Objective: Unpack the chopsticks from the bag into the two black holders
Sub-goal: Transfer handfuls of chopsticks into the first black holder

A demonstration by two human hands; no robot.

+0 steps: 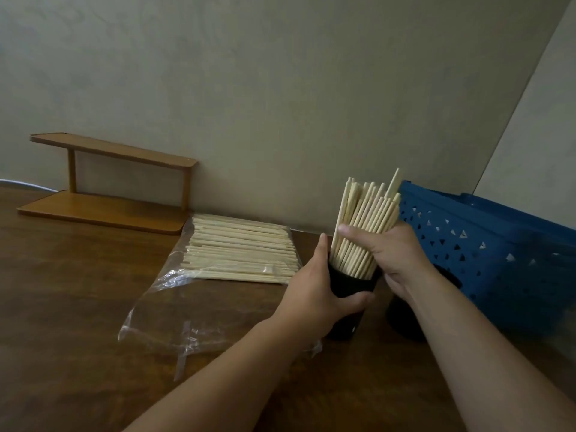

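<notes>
A black holder [347, 316] stands on the brown table, and my left hand [314, 288] grips its upper wall. A thick bundle of pale chopsticks [364, 213] stands in it, leaning right. My right hand [392, 254] is wrapped round the bundle's middle. Behind my right forearm stands the second black holder [402, 316], mostly hidden. A clear plastic bag [174, 307] lies open on the table to the left, with many more chopsticks [240, 247] lying flat in its far end.
A blue perforated plastic basket [486, 254] sits at the right, close behind the holders. A small two-level wooden shelf [103, 188] stands at the back left against the beige wall. The table [62, 338] stretches to the near left.
</notes>
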